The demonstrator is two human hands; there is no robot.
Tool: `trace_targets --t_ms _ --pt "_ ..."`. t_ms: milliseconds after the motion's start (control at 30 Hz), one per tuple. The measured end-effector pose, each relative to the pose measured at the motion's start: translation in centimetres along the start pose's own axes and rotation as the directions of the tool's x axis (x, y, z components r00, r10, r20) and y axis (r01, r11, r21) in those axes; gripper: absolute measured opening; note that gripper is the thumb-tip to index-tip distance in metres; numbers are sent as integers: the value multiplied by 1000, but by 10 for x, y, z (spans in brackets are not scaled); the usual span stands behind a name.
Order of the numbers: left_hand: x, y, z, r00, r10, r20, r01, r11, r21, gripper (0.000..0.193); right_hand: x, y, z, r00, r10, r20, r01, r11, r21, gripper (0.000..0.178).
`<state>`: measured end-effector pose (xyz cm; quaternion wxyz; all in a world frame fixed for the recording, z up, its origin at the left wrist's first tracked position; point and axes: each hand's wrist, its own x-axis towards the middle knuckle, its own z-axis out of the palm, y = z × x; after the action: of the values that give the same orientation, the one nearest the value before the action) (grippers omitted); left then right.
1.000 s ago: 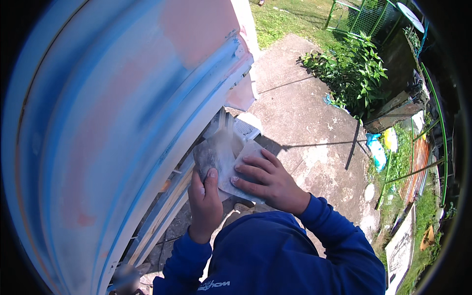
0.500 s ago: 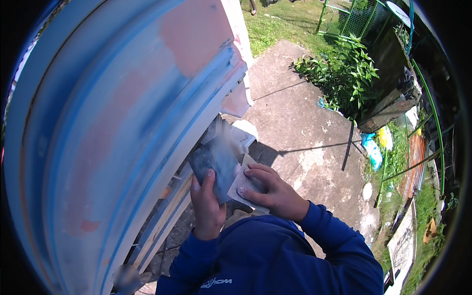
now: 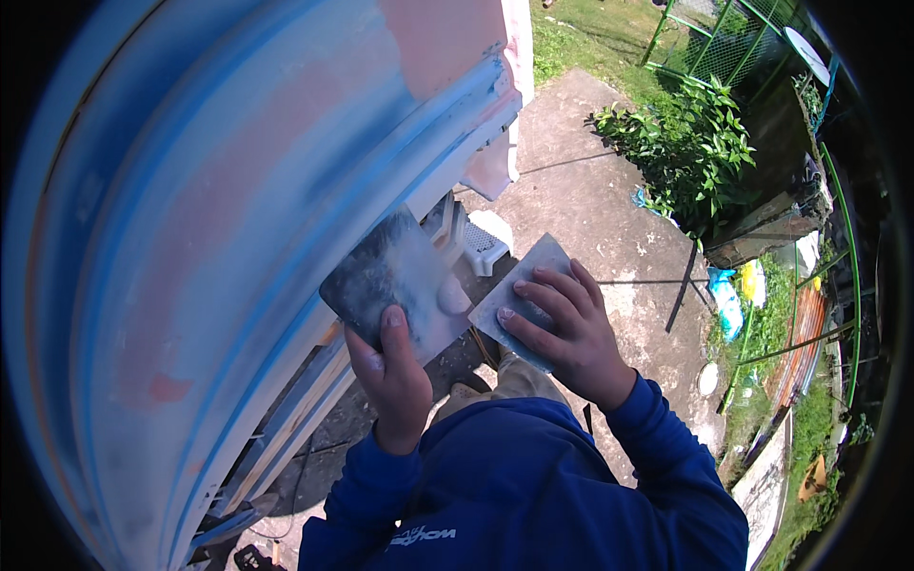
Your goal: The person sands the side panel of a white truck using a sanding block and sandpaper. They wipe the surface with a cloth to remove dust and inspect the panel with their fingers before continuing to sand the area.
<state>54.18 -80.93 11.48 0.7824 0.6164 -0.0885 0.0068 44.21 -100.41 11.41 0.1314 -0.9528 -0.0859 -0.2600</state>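
My left hand (image 3: 392, 376) grips a dark, flat square plate (image 3: 367, 276) smeared with whitish paste, its thumb lying on top. A pale pinkish lump of putty (image 3: 453, 295) sits near the plate's right edge. In my right hand (image 3: 576, 338) is a thin, greyish square spreader (image 3: 541, 262), with the fingers laid across its upper face. The spreader's left corner is close to the plate's right corner; I cannot tell whether they touch. To the left rises a large curved boat hull (image 3: 219, 209), blue and white with pinkish patches, right beside the plate.
Beyond the plate, a white plastic stool (image 3: 487, 243) stands under the hull's edge. Wooden beams (image 3: 286, 428) run below the hull. A concrete path (image 3: 562, 209) leads away, with a leafy bush (image 3: 690, 147), plastic bags (image 3: 725, 303) and a green fence (image 3: 724, 48) to the right.
The spreader has moved right, away from over the plate, and turned. The plate has shifted left and tilted toward the hull, showing the putty lump. The view has shifted slightly.
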Motion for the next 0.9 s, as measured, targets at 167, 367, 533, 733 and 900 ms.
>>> trace_targets --t_ms 167,367,533,733,900 --pt "-4 5 -1 999 5 32 -5 1000 0 36 5 -6 -8 999 -40 -7 40 999 6 48" --pt "-2 4 -11 967 -137 214 131 991 41 33 12 2 -14 998 55 -5 -55 998 34 44" --pt "-10 -3 -13 906 -259 335 232 965 118 29 26 4 -5 991 -77 108 79 997 -8 39" --pt "-8 -6 -23 963 -73 258 -25 934 356 32 7 -31 16 951 -241 196 195 954 228 40" --pt "-6 17 -24 972 172 163 -221 905 363 35 -15 -24 28 918 -233 321 157 957 245 45"
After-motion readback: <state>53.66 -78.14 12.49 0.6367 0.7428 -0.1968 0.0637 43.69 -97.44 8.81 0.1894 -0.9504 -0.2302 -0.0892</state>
